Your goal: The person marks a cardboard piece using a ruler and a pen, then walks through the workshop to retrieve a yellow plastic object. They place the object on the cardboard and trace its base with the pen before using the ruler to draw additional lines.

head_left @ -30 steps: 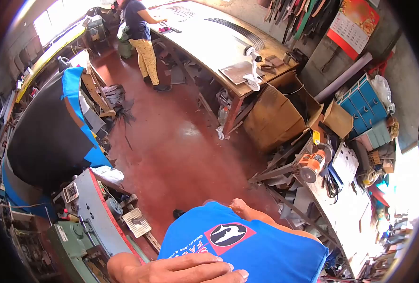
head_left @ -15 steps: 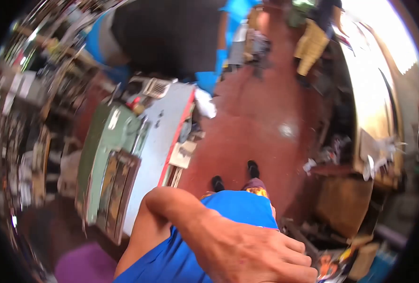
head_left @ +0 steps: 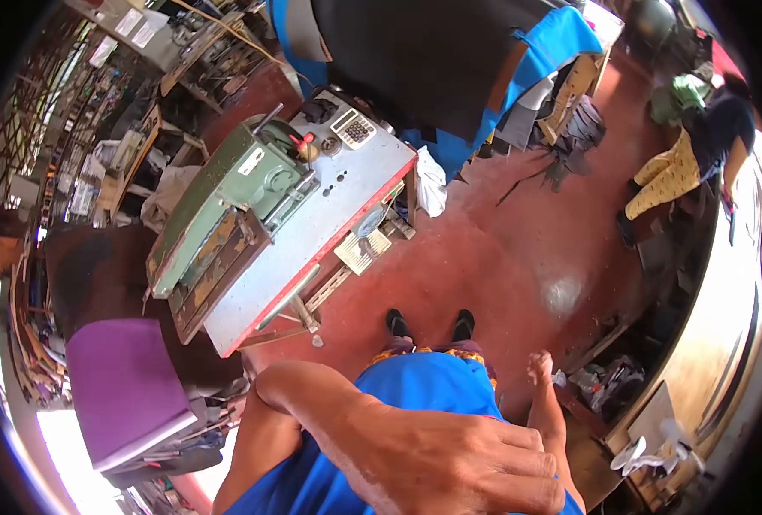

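My left hand (head_left: 475, 463) lies across my chest in front of the blue shirt (head_left: 424, 386), its back to the camera. The fingers are curled, and their undersides are hidden, so what they hold, if anything, cannot be seen. My right hand (head_left: 540, 366) hangs low at my right side, away from the body. Its fingers are folded into a loose fist, and nothing shows in it. Below, my two feet in dark shoes (head_left: 396, 324) stand on the red floor (head_left: 501, 257).
A green sewing machine (head_left: 261, 172) and a calculator (head_left: 353, 129) sit on a grey table (head_left: 312, 232) to the left. Black sheet material (head_left: 415, 60) covers a surface ahead. A purple-covered piece (head_left: 128, 378) is at lower left. Another person (head_left: 690, 163) stands by the right-hand bench (head_left: 698, 343).
The view has swung left, bringing the sewing machine table further into view. My right hand has come into sight at my side. My left hand stays across my chest.
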Available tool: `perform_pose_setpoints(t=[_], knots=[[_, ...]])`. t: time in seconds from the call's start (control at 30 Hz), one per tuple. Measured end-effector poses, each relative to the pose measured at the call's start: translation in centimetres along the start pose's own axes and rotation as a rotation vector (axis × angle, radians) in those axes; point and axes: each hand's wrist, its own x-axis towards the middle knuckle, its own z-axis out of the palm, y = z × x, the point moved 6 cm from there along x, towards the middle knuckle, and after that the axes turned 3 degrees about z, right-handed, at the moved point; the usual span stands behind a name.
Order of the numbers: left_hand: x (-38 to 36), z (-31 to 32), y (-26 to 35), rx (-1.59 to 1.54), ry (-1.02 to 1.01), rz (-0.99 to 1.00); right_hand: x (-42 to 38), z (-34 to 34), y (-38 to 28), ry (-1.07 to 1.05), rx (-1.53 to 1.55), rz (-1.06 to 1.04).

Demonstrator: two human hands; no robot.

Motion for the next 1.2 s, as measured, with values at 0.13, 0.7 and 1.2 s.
perform_pose_setpoints(t=[0.13,0.7,1.2], knots=[[-0.7,1.2,-0.5,0.101,0.062,-0.032,7.5,-0.4,-7.5,-0.181,-0.021,-0.185],[-13.7,5.9,14.5,0.723,0.397,0.320,0.0,16.4,-12.0,-0.438,-0.959,-0.692],[-29.2,11.8,31.0,1.253,0.689,0.405,-10.2,31.4,-21.3,-0.601,-1.004,-0.680]])
